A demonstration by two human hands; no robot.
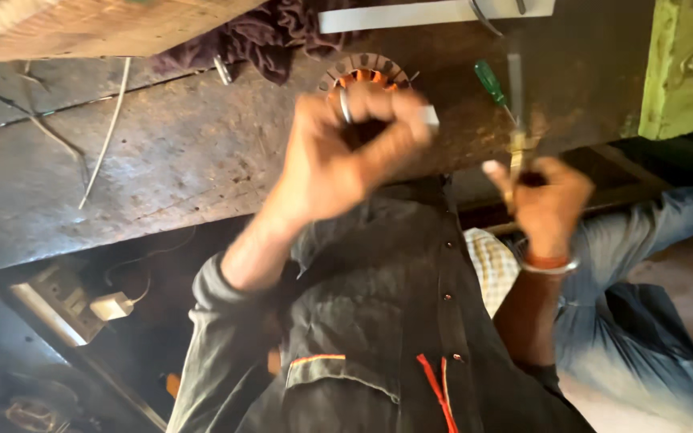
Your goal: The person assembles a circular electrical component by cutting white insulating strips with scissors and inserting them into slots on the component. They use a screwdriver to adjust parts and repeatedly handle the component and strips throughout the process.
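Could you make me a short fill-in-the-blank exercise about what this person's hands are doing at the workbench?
1. The screwdriver beside the right hand has a ____ handle.
2. The left hand is closed over a round motor part wound with ____ wire.
3. The right wrist wears a ____.
4. The workbench top looks ____.

Missing words: green; copper; bangle; rusty

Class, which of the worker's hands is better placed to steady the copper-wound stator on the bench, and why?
Left, probably. The left hand sits directly before the stator, overlapping its edge, though blurred. The right hand is off to the side, its grip closed on a thin tool beside the green-handled screwdriver.
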